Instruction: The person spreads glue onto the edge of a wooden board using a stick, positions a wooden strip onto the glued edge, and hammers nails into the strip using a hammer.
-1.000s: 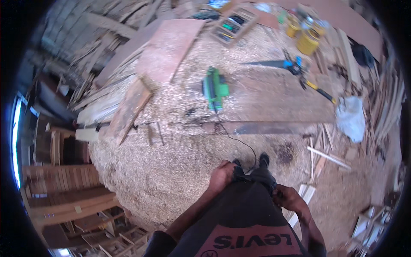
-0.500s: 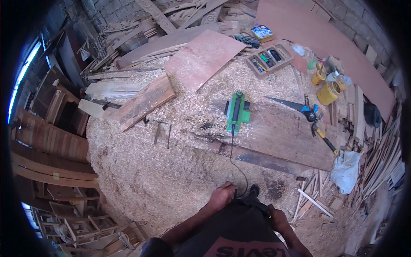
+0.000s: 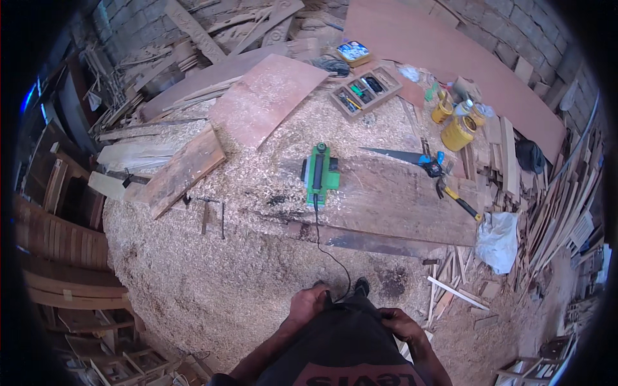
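— Shavings (image 3: 212,283) lie thick through the workshop. Green planer (image 3: 317,174) at far centre, cord (image 3: 331,257) running near toward a dark shoe (image 3: 362,286). Hands?

— Both near, by the lower edge of the dark shirt (image 3: 347,338). Left hand (image 3: 306,305) at its left side, fingers curled by the cloth; right hand (image 3: 402,323) at its right side, also bent inward. Whether either pinches fabric, I can't tell.

— Handling advice?

— My judgement: grip evenly, tug gently and level, elbows loose, feet clear of that cord.
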Demonstrator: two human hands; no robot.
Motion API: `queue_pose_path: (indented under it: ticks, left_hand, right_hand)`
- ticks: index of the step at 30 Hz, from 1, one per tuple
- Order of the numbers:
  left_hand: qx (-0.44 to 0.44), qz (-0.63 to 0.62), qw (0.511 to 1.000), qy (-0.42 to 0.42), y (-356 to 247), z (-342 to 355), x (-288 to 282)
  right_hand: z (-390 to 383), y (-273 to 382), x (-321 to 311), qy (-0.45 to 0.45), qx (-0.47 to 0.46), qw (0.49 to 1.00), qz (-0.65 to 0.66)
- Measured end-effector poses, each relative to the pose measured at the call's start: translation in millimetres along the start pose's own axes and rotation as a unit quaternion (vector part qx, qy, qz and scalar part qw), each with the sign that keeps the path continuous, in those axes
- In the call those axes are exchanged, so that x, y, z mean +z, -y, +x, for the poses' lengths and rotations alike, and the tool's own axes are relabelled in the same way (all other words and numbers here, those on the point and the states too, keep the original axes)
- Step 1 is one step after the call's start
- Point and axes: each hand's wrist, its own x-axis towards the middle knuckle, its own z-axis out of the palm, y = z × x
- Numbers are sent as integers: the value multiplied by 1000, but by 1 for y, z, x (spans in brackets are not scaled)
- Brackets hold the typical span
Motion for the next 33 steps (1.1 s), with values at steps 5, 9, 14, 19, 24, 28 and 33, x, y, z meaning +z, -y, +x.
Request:
queue_pose_path:
  ticks: [5, 9, 14, 19, 24, 28, 33]
  left_hand:
    - [62, -296, 953, -29, 41, 25, 18]
    - [-162, -523, 836, 45, -23, 32, -24]
    - [-178, -589, 784, 81, -24, 32, -12]
    - [-155, -554, 813, 92, -41, 38, 0]
    - [-122, -506, 843, 135, -56, 43, 16]
    - [-34, -358, 930, 72, -63, 46, 21]
    - [82, -223, 971, 0, -90, 54, 25]
  right_hand:
    - [-12, 39, 5, -46, 42, 998, 24]
    - [5, 43, 39, -135, -47, 989, -37]
    - [50, 40, 44, -213, -175, 961, 26]
    - [88, 53, 44, -229, -164, 955, 88]
    - [88, 61, 55, -179, -156, 957, 165]
    - [57, 83, 40, -94, -83, 990, 62]
    - [56, 54, 5, -7, -237, 963, -129]
